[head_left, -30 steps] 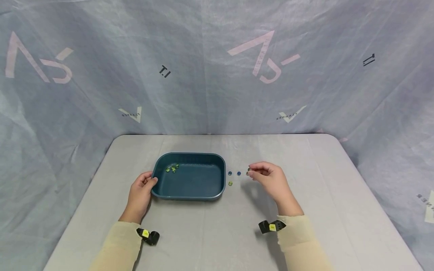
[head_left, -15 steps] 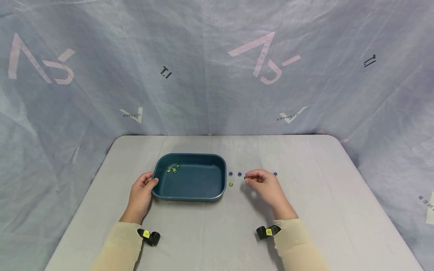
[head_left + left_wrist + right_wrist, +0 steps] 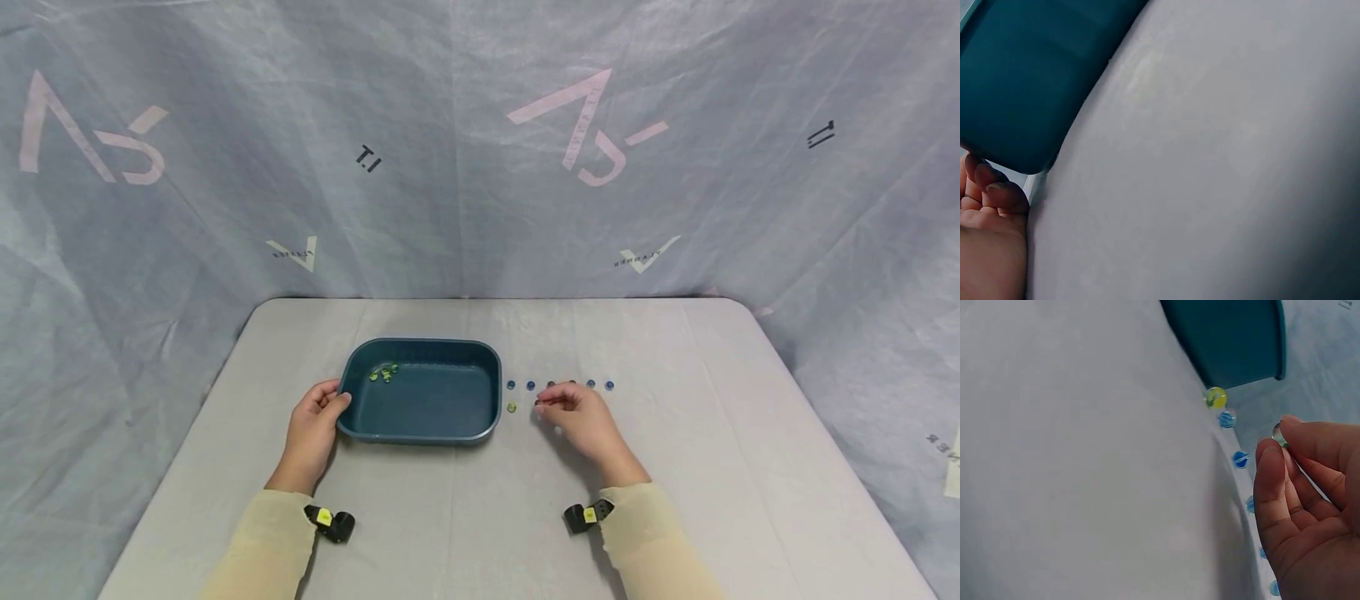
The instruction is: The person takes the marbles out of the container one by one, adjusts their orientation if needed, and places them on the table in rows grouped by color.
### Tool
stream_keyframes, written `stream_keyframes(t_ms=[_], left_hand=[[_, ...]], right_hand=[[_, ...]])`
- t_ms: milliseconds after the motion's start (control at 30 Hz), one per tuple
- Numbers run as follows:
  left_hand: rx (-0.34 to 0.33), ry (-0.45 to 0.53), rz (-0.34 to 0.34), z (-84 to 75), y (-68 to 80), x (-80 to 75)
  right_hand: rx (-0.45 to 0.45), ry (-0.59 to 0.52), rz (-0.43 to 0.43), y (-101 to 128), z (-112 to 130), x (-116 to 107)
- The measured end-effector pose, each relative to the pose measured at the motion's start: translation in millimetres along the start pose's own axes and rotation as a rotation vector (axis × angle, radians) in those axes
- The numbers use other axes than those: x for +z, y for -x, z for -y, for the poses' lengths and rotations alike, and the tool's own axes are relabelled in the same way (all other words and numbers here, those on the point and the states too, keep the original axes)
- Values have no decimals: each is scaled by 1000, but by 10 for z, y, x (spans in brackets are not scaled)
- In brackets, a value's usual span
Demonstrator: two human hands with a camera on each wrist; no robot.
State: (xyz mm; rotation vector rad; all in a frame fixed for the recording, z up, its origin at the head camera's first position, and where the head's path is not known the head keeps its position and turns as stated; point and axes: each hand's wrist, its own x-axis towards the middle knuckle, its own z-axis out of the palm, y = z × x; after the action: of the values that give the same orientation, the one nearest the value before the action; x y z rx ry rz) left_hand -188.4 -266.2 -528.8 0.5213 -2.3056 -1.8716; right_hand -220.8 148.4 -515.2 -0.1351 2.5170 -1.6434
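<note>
At twelve o'clock, beyond your pale bench (image 3: 465,525), hangs a creased grey-blue cloth (image 3: 465,200), its pink markings (image 3: 559,96) at your ten and one.

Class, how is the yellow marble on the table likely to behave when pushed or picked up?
The yellow marble looks round, so a push would probably set it rolling across the table. Its glassy look suggests it is hard and perhaps slippery between fingertips. It is tiny beside the tray, so probably easy to lift.

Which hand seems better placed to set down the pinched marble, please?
Probably the right hand: it pinches the marble near the blue marbles, while the left hand grips the tray.
</note>
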Motion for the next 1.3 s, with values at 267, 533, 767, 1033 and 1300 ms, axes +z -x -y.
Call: stream_keyframes(t_ms=[267,533,767,1033,1300], left_hand=[[-8,-6,0,-7,-7,-4],[-20,-3,-6,14,4,-10],[-20,-6,1,-6,-2,-4],[-19,-11,13,-15,-13,4],[-17,-12,14,-4,-9,-6]], right_hand=[[33,-12,-29,-45,-84,77],[34,25,-34,-52,-105,116],[29,67,-40,-60,-102,124],[43,93,-67,-83,-82,143],[52,135,-92,-96,-61,192]])
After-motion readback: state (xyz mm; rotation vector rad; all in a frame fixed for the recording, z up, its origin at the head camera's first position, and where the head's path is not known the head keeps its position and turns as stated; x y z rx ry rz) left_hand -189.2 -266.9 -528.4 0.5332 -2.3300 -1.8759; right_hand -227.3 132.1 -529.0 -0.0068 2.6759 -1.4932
